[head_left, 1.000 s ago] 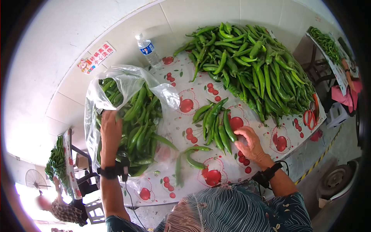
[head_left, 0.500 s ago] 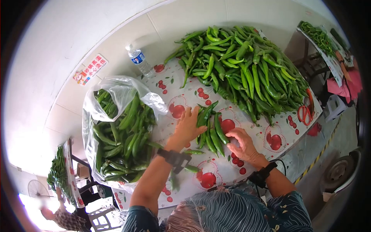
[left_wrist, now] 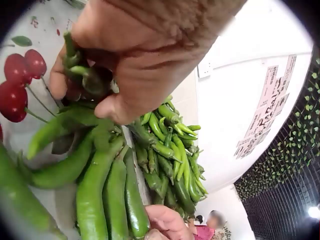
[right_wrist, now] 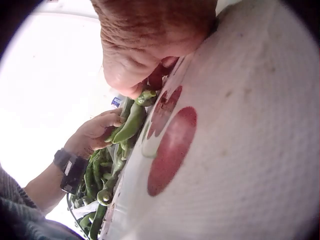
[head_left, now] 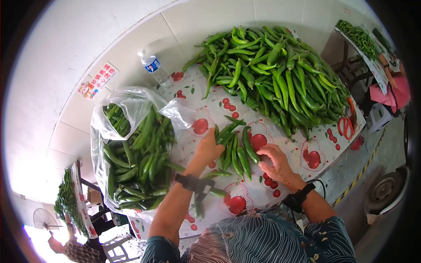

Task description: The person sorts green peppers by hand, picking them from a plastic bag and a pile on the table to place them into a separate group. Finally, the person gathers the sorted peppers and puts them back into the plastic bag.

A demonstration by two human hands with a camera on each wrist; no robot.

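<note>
A small group of green peppers (head_left: 237, 158) lies on the patterned tablecloth. At its left side my left hand (head_left: 206, 151) has its fingers curled round peppers; in the left wrist view the hand (left_wrist: 135, 55) grips them near the stems (left_wrist: 80, 70). My right hand (head_left: 278, 165) rests at the group's right side with fingers loosely bent, a fingertip by a pepper's stem end (right_wrist: 146, 98) in the right wrist view. Whether it touches that pepper is unclear. A clear plastic bag (head_left: 98, 153) full of peppers stands at the left.
A large pepper heap (head_left: 280, 79) covers the back right of the table, with red-handled scissors (head_left: 346, 126) at its right edge. A water bottle (head_left: 153, 68) stands by the wall. Loose peppers (head_left: 217, 174) lie between bag and group. Another person (head_left: 79, 250) is at the lower left.
My left hand has come from the bag to the small group, and its spread fingers have curled round peppers there. The right hand has stayed beside the group.
</note>
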